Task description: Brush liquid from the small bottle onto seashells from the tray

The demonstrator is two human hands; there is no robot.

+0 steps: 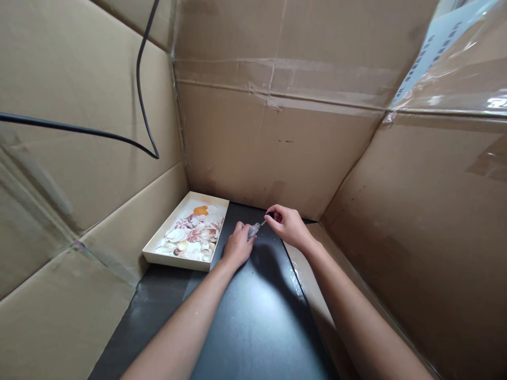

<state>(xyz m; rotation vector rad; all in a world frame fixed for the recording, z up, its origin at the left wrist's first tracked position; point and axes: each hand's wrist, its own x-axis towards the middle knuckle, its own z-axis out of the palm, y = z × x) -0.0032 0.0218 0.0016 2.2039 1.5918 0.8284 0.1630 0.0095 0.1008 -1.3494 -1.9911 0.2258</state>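
Observation:
A small greyish, see-through bottle (253, 230) is held in my left hand (239, 245), tilted with its neck toward the right. The fingers wrap around its body, and it looks like a nail polish bottle. My right hand (288, 224) pinches a black applicator cap (271, 215) just beyond the bottle's neck. From that cap a thin pale stem (263, 222) points down at the bottle's mouth. Whether the stem's tip touches the mouth is too small to tell. Both hands are above the dark tabletop (253, 316).
A shallow cream box (174, 260) at the left shows shells and an orange piece; I cannot tell if they are printed. Cardboard walls (253, 148) enclose the left, back and right. A black cable (99, 132) hangs at the upper left. Brown cardboard (307, 266) lies along the table's right edge.

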